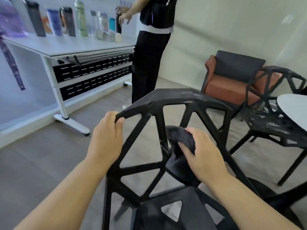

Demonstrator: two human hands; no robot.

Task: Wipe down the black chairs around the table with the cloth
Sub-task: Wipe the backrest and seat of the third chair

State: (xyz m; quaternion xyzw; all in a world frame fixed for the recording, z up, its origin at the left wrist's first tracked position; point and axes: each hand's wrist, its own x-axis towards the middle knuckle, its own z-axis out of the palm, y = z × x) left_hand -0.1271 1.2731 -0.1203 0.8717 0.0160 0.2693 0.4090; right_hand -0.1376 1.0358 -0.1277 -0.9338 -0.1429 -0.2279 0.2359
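While the near black chair [174, 103] is getting its lattice back wiped, the second black chair [274, 130] by the table [295, 112] is seemingly waiting, smeared pale; the left hand [106, 135] is gripping the top rail, and the right hand [202, 155] is clutching the bunched cloth [181, 138] against a strut.

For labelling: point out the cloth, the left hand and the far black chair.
cloth [178, 136]: head view, bunched upper fold.
left hand [106, 133]: head view, back of hand.
far black chair [275, 70]: head view, backrest top rail.
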